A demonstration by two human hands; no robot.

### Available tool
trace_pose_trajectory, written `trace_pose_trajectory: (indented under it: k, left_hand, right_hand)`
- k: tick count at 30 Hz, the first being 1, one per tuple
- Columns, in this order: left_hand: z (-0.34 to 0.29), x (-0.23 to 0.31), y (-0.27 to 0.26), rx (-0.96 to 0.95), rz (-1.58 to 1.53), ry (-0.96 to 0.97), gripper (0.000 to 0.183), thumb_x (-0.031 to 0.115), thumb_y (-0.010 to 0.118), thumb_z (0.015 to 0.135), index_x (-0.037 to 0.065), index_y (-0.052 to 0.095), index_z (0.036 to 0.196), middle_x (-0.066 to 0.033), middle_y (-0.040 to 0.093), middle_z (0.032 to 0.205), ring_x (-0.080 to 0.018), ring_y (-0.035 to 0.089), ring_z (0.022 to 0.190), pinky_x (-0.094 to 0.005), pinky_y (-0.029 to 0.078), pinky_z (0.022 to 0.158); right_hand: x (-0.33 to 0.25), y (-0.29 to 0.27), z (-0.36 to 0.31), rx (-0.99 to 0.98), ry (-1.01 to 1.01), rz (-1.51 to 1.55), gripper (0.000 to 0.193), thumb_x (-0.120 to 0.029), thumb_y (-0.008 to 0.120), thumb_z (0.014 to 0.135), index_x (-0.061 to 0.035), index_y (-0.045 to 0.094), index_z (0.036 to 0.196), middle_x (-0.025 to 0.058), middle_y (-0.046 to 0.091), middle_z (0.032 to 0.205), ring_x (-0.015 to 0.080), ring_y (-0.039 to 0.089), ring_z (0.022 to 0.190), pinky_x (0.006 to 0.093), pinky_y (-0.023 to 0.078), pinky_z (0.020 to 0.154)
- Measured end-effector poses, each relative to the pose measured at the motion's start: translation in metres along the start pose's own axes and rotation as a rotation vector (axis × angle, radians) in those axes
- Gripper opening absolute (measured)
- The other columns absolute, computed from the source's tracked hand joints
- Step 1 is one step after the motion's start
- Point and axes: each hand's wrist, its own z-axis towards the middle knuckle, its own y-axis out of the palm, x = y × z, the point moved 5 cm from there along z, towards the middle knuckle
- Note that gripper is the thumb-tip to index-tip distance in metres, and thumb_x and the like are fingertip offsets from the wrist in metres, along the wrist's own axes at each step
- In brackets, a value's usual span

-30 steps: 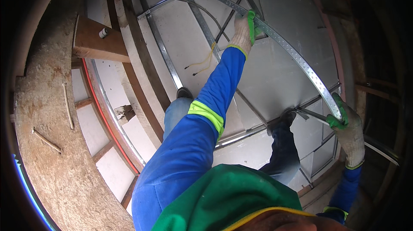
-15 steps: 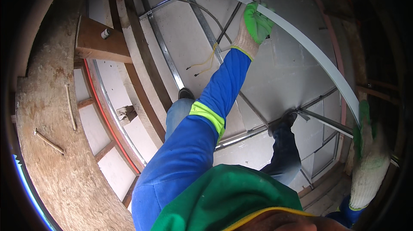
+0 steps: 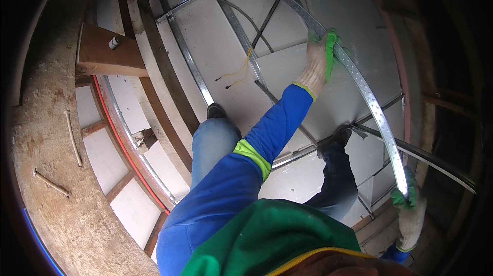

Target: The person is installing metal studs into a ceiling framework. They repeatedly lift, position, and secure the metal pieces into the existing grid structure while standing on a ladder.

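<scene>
A long perforated metal strip (image 3: 371, 96), looking like a drywall angle bead, runs from the top of the view down to the lower right. Partway along it my left hand (image 3: 324, 60), in a white knit glove with green coating, is closed around the metal. At the lower right my right hand (image 3: 409, 199), gloved the same way, grips the near end of the strip. The strip's dimpled face shows and its far end leaves the view at the top.
Wooden beams (image 3: 159, 55) and a rough plank (image 3: 46, 152) with two nails stand at the left. Metal studs (image 3: 190, 60) cross pale board panels (image 3: 287, 80) below me. A yellow wire (image 3: 244, 70) and a grey cable (image 3: 236, 6) hang nearby. My shoes (image 3: 216, 111) rest on the framing.
The strip has turned from its smooth face to its dimpled face. My left hand has shifted right and nearer; my right hand has come left and lower.
</scene>
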Motion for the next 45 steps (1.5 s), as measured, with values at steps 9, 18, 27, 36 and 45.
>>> trace_pose_trajectory:
  k: [9, 18, 27, 36, 45]
  left_hand:
    - [0.146, 0.065, -0.058, -0.024, 0.819, 0.147, 0.053, 0.017, 0.075, 0.096, -0.002, 0.053, 0.139, -0.0177, 0.071, 0.110, -0.0283, 0.075, 0.079, -0.0398, 0.064, 0.065]
    - [0.225, 0.093, -0.068, -0.128, 1.222, 0.051, 0.040, 0.025, 0.067, 0.104, -0.003, 0.065, 0.132, -0.0136, 0.074, 0.109, -0.0228, 0.072, 0.095, -0.0366, 0.059, 0.084]
    - [0.223, 0.135, -0.108, -0.147, 1.039, 0.029, 0.033, 0.024, 0.062, 0.106, -0.001, 0.066, 0.127, -0.0105, 0.074, 0.108, -0.0184, 0.071, 0.091, -0.0325, 0.059, 0.079]
    - [0.208, 0.143, -0.071, -0.196, 1.014, -0.065, 0.035, 0.036, 0.053, 0.112, 0.006, 0.069, 0.117, -0.0060, 0.070, 0.098, -0.0171, 0.065, 0.080, -0.0311, 0.054, 0.069]
    - [0.210, 0.154, -0.045, -0.118, 0.767, -0.085, 0.042, 0.046, 0.064, 0.106, 0.008, 0.071, 0.123, -0.0057, 0.073, 0.100, -0.0183, 0.068, 0.085, -0.0342, 0.057, 0.071]
  right_hand:
    - [-0.177, 0.213, 0.190, -0.280, -0.056, 1.007, 0.045, -0.015, 0.071, 0.101, -0.0087, 0.062, 0.145, -0.0033, 0.062, 0.083, 0.0029, 0.052, 0.060, 0.0197, 0.041, 0.049]
    - [-0.302, 0.252, 0.388, -0.315, -0.190, 1.235, 0.014, -0.023, 0.068, 0.102, -0.0097, 0.067, 0.100, -0.0027, 0.060, 0.075, 0.0091, 0.053, 0.055, 0.0262, 0.042, 0.048]
    - [-0.351, 0.295, 0.383, -0.397, -0.182, 1.552, 0.008, -0.018, 0.068, 0.100, -0.0111, 0.066, 0.104, -0.0009, 0.061, 0.079, 0.0115, 0.057, 0.061, 0.0272, 0.043, 0.052]
    - [-0.358, 0.239, 0.447, 0.162, -0.739, 0.485, 0.020, -0.021, 0.064, 0.100, -0.0053, 0.069, 0.111, 0.0163, 0.074, 0.104, 0.0370, 0.071, 0.098, 0.0423, 0.058, 0.082]
    - [-0.377, 0.219, 0.415, 0.101, -0.892, 0.113, 0.032, -0.022, 0.067, 0.096, -0.0031, 0.068, 0.122, 0.0218, 0.071, 0.120, 0.0412, 0.069, 0.108, 0.0452, 0.058, 0.093]
